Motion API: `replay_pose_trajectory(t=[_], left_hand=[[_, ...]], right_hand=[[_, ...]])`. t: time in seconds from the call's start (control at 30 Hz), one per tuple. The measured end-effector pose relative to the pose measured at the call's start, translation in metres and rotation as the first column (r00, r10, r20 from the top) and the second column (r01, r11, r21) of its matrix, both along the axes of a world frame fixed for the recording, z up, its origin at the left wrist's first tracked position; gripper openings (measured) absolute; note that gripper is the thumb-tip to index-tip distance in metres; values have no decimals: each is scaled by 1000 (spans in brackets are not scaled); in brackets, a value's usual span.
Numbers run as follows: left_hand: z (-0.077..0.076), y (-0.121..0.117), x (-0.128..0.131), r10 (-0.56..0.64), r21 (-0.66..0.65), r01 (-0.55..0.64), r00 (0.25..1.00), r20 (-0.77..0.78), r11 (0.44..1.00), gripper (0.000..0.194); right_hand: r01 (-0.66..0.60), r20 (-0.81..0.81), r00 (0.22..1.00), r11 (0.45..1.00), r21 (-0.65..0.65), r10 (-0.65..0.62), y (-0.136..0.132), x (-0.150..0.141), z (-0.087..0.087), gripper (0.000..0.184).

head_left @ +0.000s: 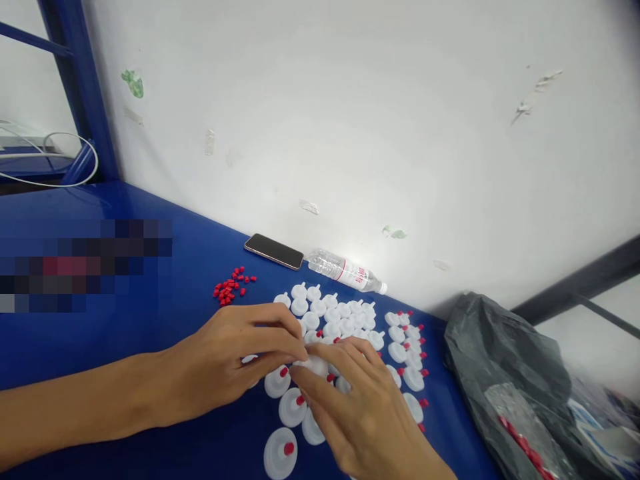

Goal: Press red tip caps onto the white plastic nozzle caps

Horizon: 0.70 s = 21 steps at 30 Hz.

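Pinching a white spouted cap (315,365) between nearly closed fingers, the left hand (227,353) and right hand (367,403) meet among similar caps (280,455), some red-tipped; beyond lie loose red plugs (227,287), a smartphone (274,251) and a plastic bottle (345,270) on the blue table (125,333).

White discs (275,461), some red-capped, on blue table (90,340), one seemingly pinched

Our count: 1 phone (274,252), 1 bottle (345,269), 1 dark bag (505,340), 1 clear bag (510,403), 2 green scraps (133,84). We have 1 left hand (235,350), 1 right hand (363,400). Loose red caps (228,292): roughly 20, bunched. White lids (281,453): several dozen; overlap and hands block our exact count. Red pieces (523,437) in the clear bag: several, can't count.
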<state>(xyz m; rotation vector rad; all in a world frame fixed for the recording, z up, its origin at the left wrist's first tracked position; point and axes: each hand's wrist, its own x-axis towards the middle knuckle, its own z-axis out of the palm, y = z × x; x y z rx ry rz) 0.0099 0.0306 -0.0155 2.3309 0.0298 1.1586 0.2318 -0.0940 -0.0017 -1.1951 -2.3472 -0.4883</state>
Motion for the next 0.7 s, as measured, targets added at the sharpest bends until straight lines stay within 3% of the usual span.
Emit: replay_pose_trajectory(t=[0.4, 0.53, 0.7], left_hand=[[0, -4, -2, -59, -85, 61, 998, 21, 995, 18], [7, -7, -3, -71, -259, 70, 997, 3, 963, 17], [18, -9, -3, -102, -477, 65, 993, -53, 877, 16]], right_hand=[[-27, 41, 999, 999, 45, 25, 0, -4, 3, 33], [-44, 23, 999, 987, 155, 41, 2, -4, 5, 33], [-36, -53, 997, 968, 250, 51, 3, -2, 4, 26]])
